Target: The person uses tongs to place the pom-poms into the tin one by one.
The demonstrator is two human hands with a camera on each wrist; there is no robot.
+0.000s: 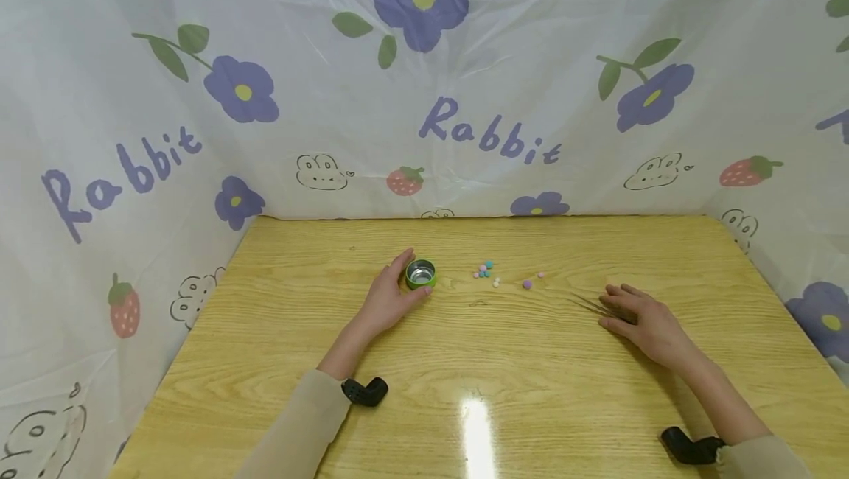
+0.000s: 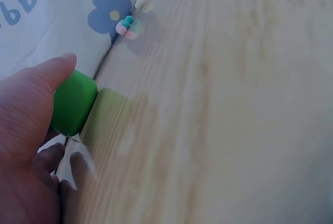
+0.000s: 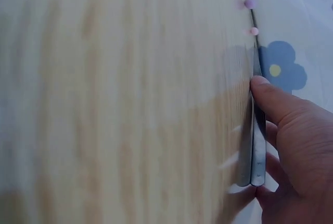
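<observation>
At far left of the frame, pale cloth (image 1: 86, 302) with purple flowers, strawberries and "Rabbit" lettering, continuing across the top and down the right side. Toward lower left, a beige sleeve (image 1: 298, 420) with a black wrist camera (image 1: 366, 391) at its cuff. Just left of centre, the left grip (image 1: 387, 298), a bare hand, with fingers round the far side and thumb at the near side of a green cup (image 1: 421, 268). Holding that cup with its mouth upward and its silvery inside in view; at left of the left wrist view, with thumb against its green wall.

Right of the cup, near the centre, a close cluster of blue and pink balls (image 1: 489, 264) on the wood-grained table (image 1: 424, 361). Slightly lower right, white balls (image 1: 496, 284); farther right, a purple ball (image 1: 527, 284), then a lone pink ball (image 1: 541, 274).

At right of centre, slim metal tweezers (image 1: 587, 304) with tips toward the upper left, apart from the balls. Held between thumb and fingers of the right grip (image 1: 653, 328). At lower right, another black camera (image 1: 690, 447) beside a second beige sleeve (image 1: 763, 458).
</observation>
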